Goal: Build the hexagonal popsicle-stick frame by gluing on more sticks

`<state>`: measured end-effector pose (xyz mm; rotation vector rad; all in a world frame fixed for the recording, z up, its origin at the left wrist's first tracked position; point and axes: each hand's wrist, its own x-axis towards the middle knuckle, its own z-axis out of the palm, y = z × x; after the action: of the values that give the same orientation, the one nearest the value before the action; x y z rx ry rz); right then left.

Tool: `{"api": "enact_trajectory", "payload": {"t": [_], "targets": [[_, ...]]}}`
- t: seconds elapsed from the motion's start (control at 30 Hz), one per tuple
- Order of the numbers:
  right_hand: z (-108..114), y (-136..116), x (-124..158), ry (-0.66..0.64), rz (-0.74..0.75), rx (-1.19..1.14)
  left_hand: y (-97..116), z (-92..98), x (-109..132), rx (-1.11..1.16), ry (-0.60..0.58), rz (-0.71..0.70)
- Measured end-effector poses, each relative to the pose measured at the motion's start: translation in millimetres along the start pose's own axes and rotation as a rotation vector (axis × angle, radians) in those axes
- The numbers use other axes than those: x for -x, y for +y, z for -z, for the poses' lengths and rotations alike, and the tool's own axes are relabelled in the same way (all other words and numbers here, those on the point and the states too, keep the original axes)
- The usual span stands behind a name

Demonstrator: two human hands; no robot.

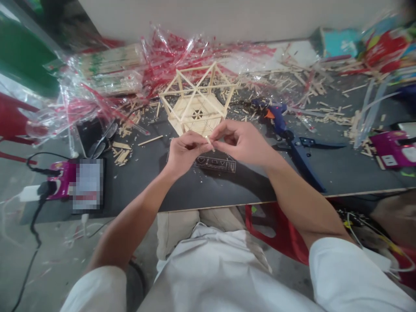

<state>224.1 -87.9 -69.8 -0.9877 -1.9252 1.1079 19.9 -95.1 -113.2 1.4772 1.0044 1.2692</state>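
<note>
Between my fingertips is a short pale wooden stick (pixel 208 140). My left hand (pixel 186 150) pinches it from one side, while my right hand (pixel 239 141) closes on it from the other; both hover over the near part of the table. Just beyond them stands a hexagonal frame (pixel 195 90) built of thin wooden sticks, with a slatted base and crossing bars on top. Below my hands lies a clear stencil ruler (pixel 216 164) with cut-out shapes, partly in shadow.
A blue glue gun (pixel 271 112) and dark blue cutters (pixel 300 158) lie at right. Purple power blocks (pixel 394 148) sit at both sides, with a phone (pixel 87 185) at left. Stick offcuts (pixel 121 154), glue sticks (pixel 370 112), stick packs (pixel 110 69) and red-edged plastic wrappers (pixel 175 54) are scattered about.
</note>
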Motion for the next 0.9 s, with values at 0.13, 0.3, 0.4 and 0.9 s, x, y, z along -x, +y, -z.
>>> {"api": "enact_trajectory", "payload": {"t": [0.13, 0.3, 0.4, 0.9], "targets": [[-5, 6, 0, 0.002, 0.042, -0.021, 5, 4.6, -4, -0.079, 0.009, -0.055], [-7, 9, -2, 0.032, 0.081, -0.047, 8, 8.0, -5, -0.165, 0.028, -0.159], [-6, 7, -1, 0.068, 0.054, 0.041, 13, 18.2, -7, -0.27, -0.007, -0.23], [-38, 22, -4, 0.276, 0.284, 0.733, 2, 89.6, -26, -0.742, -0.12, -0.091]]}}
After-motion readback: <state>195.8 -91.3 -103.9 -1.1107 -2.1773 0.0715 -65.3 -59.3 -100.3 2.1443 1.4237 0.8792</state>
